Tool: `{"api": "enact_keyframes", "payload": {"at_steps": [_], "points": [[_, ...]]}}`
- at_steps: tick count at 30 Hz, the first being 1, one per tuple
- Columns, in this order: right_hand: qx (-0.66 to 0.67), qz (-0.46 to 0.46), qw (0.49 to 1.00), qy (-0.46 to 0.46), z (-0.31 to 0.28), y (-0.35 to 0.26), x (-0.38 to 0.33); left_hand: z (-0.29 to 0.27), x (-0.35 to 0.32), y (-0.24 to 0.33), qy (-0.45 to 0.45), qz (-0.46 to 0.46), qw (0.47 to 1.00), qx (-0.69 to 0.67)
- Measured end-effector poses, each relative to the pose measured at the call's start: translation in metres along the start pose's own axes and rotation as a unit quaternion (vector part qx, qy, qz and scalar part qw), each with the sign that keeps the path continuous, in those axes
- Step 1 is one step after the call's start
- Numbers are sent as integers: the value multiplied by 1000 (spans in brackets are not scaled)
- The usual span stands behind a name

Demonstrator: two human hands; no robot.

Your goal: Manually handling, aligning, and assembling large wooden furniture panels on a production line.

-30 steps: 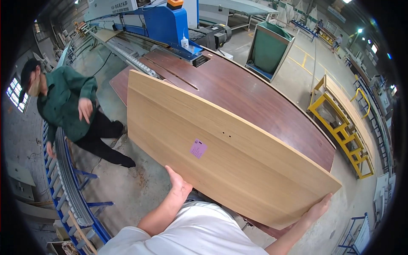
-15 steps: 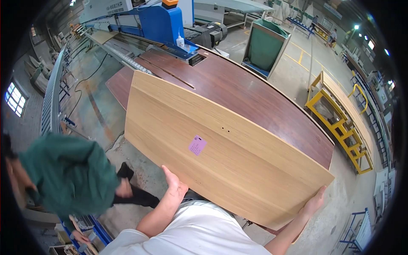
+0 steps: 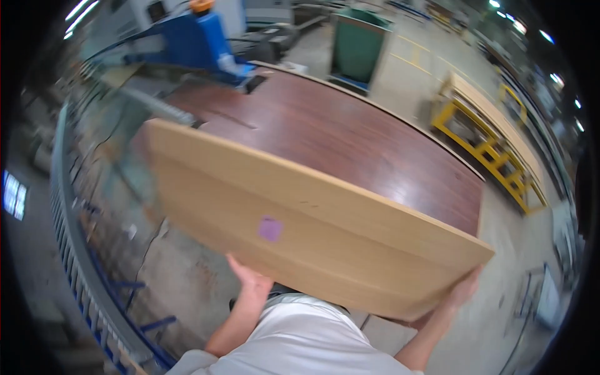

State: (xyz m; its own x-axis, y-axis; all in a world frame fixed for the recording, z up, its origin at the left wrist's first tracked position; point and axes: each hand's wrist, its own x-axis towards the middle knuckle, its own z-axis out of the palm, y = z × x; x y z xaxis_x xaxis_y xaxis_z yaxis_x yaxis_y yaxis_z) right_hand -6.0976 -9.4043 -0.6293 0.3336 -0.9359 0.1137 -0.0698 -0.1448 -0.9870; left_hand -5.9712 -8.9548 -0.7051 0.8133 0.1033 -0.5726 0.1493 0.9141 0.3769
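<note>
A large light-wood panel (image 3: 350, 250) is held tilted in front of my body. A purple label (image 3: 270, 229) sits on its face, with small dark marks above it. My left hand (image 3: 250, 278) grips the near lower edge, thumb against the face and the other fingers hidden below. At the right end, my right hand (image 3: 464, 290) holds the panel's short edge, its fingers partly behind it. Beyond the panel's far edge lies a dark red-brown tabletop (image 3: 325, 137), partly covered from view by the panel.
A blue machine (image 3: 200, 44) stands at the tabletop's far left. Behind the tabletop is a green bin (image 3: 357, 47). A yellow-framed cart (image 3: 481, 140) with boards stands at the right. Along the left runs a roller conveyor (image 3: 75, 262) on blue legs.
The panel is tipped more steeply, and its left end has swung farther left. My view has turned and is blurred. The person in green at the left is out of view.
</note>
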Motion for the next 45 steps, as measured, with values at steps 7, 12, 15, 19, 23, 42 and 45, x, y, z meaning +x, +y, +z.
{"api": "enact_keyframes", "payload": {"at_steps": [7, 12, 15, 19, 23, 42, 45], "points": [[256, -65, 947, 184, 35, -17, -10, 45, 22, 25, 17, -31, 999, 21], [168, -191, 961, 111, 14, -15, -17, 14, 86, 29, -126, -77, 989, 24], [179, -207, 959, 73, 11, -29, -28, 37, 76, 19, -20, -82, 995, 60], [120, -215, 964, 96, 10, -47, -39, 42, 70, 17, -7, -123, 990, 63], [104, -223, 964, 97, 4, -33, -39, 53, 80, 10, 6, -157, 982, 101], [103, -169, 968, 154, -13, 3, -14, 78, 46, -4, -68, -58, 968, 233], [178, -36, 938, 296, -20, 64, 9, 90, 14, 32, -28, -28, 982, 184]]}}
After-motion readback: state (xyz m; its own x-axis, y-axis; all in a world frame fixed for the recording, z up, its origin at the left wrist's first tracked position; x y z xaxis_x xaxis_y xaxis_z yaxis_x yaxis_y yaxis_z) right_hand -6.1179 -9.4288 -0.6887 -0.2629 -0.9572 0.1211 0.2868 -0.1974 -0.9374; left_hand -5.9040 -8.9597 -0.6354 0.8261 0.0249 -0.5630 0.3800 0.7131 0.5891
